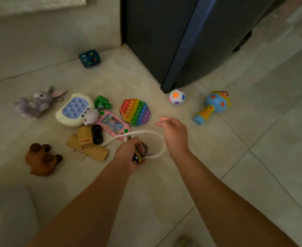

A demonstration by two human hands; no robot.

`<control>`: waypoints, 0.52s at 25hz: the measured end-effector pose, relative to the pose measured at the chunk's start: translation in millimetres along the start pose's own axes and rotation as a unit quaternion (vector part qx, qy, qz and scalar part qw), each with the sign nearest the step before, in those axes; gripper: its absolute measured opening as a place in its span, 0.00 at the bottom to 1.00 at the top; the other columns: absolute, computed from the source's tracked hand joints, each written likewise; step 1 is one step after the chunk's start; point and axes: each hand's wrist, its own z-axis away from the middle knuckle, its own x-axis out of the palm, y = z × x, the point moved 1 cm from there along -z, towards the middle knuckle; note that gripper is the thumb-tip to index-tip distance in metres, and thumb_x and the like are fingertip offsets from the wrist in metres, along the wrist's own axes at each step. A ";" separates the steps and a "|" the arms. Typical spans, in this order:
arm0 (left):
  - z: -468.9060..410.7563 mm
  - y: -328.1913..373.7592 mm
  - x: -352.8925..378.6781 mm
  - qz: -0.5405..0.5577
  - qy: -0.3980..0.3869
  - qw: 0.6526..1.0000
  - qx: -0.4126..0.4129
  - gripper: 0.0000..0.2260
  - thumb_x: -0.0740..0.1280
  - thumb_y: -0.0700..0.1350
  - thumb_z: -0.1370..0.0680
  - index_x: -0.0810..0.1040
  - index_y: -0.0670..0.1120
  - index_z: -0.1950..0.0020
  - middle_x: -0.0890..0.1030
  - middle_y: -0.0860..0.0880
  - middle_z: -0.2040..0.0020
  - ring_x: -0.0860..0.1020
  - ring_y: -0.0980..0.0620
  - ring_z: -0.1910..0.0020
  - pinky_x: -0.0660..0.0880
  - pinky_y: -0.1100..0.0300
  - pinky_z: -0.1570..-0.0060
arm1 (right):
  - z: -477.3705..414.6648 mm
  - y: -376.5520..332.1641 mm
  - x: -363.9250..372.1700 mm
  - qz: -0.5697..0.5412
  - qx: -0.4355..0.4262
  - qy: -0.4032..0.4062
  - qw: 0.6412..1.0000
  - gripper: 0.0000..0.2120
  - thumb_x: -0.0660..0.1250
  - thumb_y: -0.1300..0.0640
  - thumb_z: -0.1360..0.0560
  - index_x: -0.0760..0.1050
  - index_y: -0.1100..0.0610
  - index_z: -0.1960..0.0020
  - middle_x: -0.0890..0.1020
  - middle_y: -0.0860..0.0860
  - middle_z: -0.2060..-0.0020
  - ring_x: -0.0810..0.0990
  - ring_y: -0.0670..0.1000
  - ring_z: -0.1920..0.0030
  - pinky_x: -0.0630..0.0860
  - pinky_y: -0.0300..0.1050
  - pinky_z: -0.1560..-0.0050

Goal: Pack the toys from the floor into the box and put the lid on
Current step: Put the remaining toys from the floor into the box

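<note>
Left hand (128,155) is closed round a small yellow toy car (137,155) and a white cord (147,131) that loops out of the fist. My read is that small bits are being batched in one fist to save trips. There's something grey in the same grip, too blurred to name.

Right hand (173,134) is empty with fingers loosely spread, just lower-right of the rainbow pop-it (135,112). It's probably being kept free as the picker, and the pop-it is the nearest candidate.

Rest of the toys lie on the floor (155,193), placed off the pop-it:
- pink handheld water game (112,124): just beside its lower-left edge
- green toy (102,102): left, slightly up
- white pop-button console (74,109): further left, with the purple plush rabbit (38,103) beyond it
- black ring stack (97,134) and tan plush (86,143): lower-left, touching each other
- brown plush (42,159): far lower-left, on its own
- dotted ball (177,96): upper-right, just beside the corner of the dark cabinet (191,41); looks like it rolled there and stopped
- blue-yellow rattle (212,106): well to the right
- dark blue cube (89,58): far up-left, near the wall

Box and lid are not in view. Packing looks early, since most toys are unpacked. The scattered outliers (cube, ball, rattle) will each need their own reach.
</note>
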 end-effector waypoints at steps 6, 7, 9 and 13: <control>-20.1 -2.2 6.4 -0.076 0.025 0.996 0.032 0.05 0.67 0.42 0.25 0.73 0.45 0.59 0.77 0.50 0.77 0.79 0.50 0.75 0.72 0.60 0.68 | -97.6 30.7 -61.6 0.291 0.074 0.156 0.941 0.25 0.60 0.52 0.21 0.61 0.44 0.25 0.62 0.59 0.29 0.67 0.61 0.35 0.65 0.50 0.34; -20.9 -2.7 5.3 -0.077 0.027 0.996 0.028 0.06 0.67 0.42 0.25 0.73 0.45 0.61 0.76 0.50 0.77 0.79 0.49 0.74 0.72 0.60 0.68 | -108.0 36.4 -63.7 0.321 0.103 0.130 0.932 0.25 0.58 0.50 0.20 0.57 0.41 0.24 0.60 0.59 0.28 0.66 0.61 0.34 0.64 0.50 0.34; -18.2 -4.0 4.2 -0.083 0.020 0.996 0.009 0.07 0.66 0.41 0.25 0.72 0.44 0.62 0.76 0.49 0.78 0.77 0.48 0.71 0.70 0.59 0.67 | -123.2 40.3 -67.1 0.329 0.138 0.091 0.930 0.24 0.55 0.48 0.19 0.56 0.40 0.24 0.62 0.61 0.30 0.66 0.61 0.34 0.64 0.50 0.34; -7.4 -4.8 -3.1 -0.087 0.033 0.996 -0.001 0.02 0.65 0.40 0.23 0.74 0.42 0.56 0.79 0.47 0.74 0.78 0.49 0.74 0.71 0.59 0.68 | -121.7 42.7 -71.9 0.315 0.127 0.087 0.936 0.18 0.59 0.49 0.21 0.71 0.47 0.32 0.68 0.62 0.35 0.70 0.62 0.37 0.67 0.47 0.36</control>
